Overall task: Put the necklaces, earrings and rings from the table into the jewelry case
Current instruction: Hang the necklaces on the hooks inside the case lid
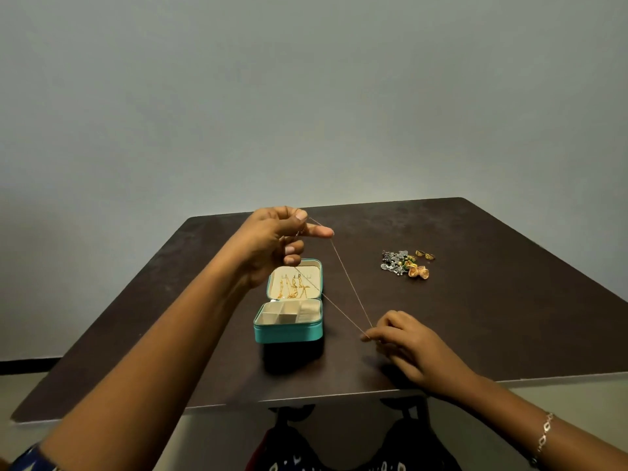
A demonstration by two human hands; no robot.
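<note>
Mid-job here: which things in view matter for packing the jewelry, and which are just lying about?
Job: thin necklace stretched between left hand and right hand; open jewelry case, chains already in its lid; pile of earrings and rings on the table.
Not the job: bracelet worn on the right wrist; dark fabric below the table edge.

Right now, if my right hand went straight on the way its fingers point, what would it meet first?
Probably the open teal jewelry case, left of the right hand pinching the thin gold necklace, though depth is unclear.
</note>
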